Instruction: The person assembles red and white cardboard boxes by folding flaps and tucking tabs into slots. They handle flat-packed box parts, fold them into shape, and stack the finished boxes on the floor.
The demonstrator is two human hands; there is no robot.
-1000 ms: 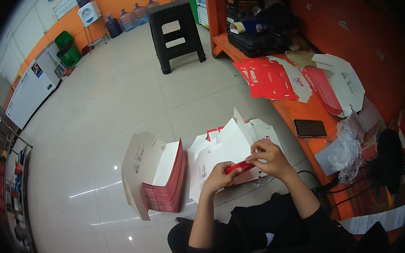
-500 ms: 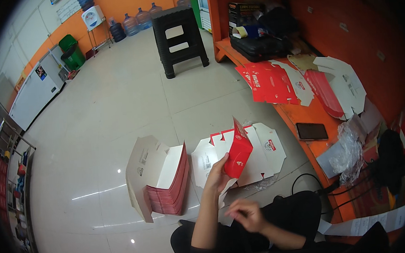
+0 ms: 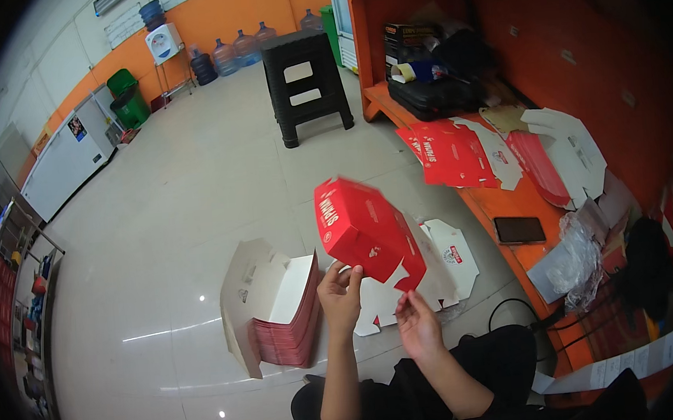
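A partly folded red cardboard box [image 3: 365, 223] is raised in front of me, its printed red outside facing me. My left hand [image 3: 341, 295] grips its lower left edge between thumb and fingers. At the box's lower right flap, my right hand [image 3: 418, 323] has its fingertips closed on the flap's edge. Behind and below the box lie flat white-and-red box blanks [image 3: 458, 258] on the floor, partly hidden by it. To the left stands a stack of nested folded boxes [image 3: 287, 342], white inside, red outside, lids open.
On the orange bench [image 3: 503, 253] at right lie more red blanks [image 3: 457, 155], a stack of white-lidded boxes [image 3: 571, 154], a dark phone [image 3: 520, 229] and crumpled clear plastic [image 3: 577, 252]. A black stool [image 3: 306, 87] stands ahead. A black cable [image 3: 507, 302] curves near my knee.
The red box in my left hand has swung leftward and up, turning its broad printed side toward me. My right hand has risen from my lap to the box's flap.
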